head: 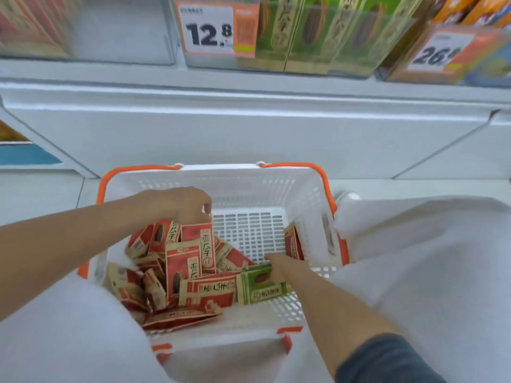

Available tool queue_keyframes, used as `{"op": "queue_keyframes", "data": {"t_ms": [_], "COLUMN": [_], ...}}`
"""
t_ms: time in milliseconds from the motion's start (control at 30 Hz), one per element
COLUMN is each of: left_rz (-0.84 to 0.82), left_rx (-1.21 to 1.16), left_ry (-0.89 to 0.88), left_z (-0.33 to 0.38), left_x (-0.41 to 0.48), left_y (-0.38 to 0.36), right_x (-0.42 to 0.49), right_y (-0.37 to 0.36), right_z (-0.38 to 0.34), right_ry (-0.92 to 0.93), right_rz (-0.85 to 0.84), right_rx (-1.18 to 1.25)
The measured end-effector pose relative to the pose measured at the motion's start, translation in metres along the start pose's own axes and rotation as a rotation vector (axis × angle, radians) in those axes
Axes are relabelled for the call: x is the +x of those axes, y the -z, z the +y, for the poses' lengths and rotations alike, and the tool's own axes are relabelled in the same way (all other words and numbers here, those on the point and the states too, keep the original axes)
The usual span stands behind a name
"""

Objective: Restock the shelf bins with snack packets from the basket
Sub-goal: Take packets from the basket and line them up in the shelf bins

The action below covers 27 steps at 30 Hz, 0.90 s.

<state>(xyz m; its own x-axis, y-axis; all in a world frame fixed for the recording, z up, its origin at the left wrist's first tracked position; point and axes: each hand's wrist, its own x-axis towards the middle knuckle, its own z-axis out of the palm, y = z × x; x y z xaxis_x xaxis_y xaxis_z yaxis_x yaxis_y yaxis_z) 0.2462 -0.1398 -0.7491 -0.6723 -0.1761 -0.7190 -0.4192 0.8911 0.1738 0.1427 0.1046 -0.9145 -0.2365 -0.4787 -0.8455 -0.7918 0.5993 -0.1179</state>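
A white basket [249,183] with orange handles sits on the floor between my knees. Several red snack packets [182,269] lie heaped in its left half. My left hand [182,203] pinches the top edge of an upright red packet [197,239]. My right hand [279,265] reaches down to a green packet [257,291] lying flat and grips its upper edge. Another red packet [293,244] leans against the basket's right wall. Above, a clear shelf bin [318,59] holds green packets behind a 12.8 price tag [210,31].
A white shelf ledge [249,111] runs across between the basket and the bins. A bin with orange packs and a 26 price tag [439,53] stands at the upper right, red packs [30,23] at the upper left. My white-clad knees flank the basket.
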Motion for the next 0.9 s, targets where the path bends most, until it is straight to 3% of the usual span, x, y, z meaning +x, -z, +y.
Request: {"op": "queue_keyframes", "data": {"t_ms": [200, 367, 467, 733, 900], "left_rz": [-0.007, 0.018, 0.048, 0.237, 0.502], "left_rx": [0.006, -0.029, -0.058, -0.332, -0.559], "left_ry": [0.005, -0.018, -0.037, -0.120, -0.198], "left_z": [-0.002, 0.003, 0.006, 0.009, 0.000], "left_x": [0.003, 0.000, -0.006, -0.023, -0.037], "left_y": [-0.006, -0.005, 0.004, 0.041, 0.068], "right_x": [-0.007, -0.016, -0.023, -0.112, -0.161], "right_y": [-0.008, 0.013, 0.061, 0.225, 0.281], "right_z": [-0.001, 0.000, -0.003, -0.051, -0.069], "right_ry": [-0.063, -0.074, -0.032, 0.258, 0.435], "right_rz": [0.136, 0.036, 0.020, 0.403, 0.571], "right_rx": [-0.017, -0.055, 0.065, 0.343, 0.457]}}
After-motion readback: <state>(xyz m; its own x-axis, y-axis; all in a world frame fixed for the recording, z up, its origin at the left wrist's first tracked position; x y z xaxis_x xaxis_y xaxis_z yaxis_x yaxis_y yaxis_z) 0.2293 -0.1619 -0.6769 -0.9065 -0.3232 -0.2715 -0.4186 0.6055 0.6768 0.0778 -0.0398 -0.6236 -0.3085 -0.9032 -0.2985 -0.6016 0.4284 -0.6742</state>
